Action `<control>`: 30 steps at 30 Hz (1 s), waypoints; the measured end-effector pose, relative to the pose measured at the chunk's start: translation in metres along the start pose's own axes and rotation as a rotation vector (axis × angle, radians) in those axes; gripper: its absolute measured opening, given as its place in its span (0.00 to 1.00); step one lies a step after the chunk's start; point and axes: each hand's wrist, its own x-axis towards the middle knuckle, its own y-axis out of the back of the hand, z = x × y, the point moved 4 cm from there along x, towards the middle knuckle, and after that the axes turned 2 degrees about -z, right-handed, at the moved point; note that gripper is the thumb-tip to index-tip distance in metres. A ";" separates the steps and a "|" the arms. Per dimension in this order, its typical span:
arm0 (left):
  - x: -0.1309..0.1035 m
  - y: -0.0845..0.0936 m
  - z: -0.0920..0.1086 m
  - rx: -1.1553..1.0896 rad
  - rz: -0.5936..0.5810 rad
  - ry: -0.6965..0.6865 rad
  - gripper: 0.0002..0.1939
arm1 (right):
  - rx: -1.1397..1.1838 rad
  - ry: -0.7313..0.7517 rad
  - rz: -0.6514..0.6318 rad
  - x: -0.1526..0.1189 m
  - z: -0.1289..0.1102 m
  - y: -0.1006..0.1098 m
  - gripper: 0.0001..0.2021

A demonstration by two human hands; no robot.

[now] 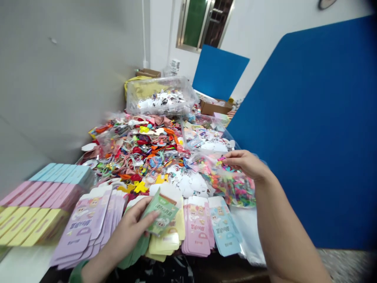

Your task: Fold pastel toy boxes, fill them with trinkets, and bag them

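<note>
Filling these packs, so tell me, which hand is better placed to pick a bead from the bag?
Probably the right hand: it is at the bead bag, while the left hand holds a green card.

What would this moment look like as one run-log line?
left hand: holds green card | right hand: pinching small piece over bag of beads

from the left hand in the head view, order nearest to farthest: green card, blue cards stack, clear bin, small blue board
1. green card: in the left hand itself, at its fingertips.
2. blue cards stack: on the table to the hand's right.
3. clear bin: far back, past the bright pile.
4. small blue board: behind the bin, against the wall.
</note>
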 end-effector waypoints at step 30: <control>-0.013 0.007 -0.001 -0.242 -0.088 -0.113 0.21 | -0.427 0.631 -0.712 -0.062 -0.107 -0.178 0.10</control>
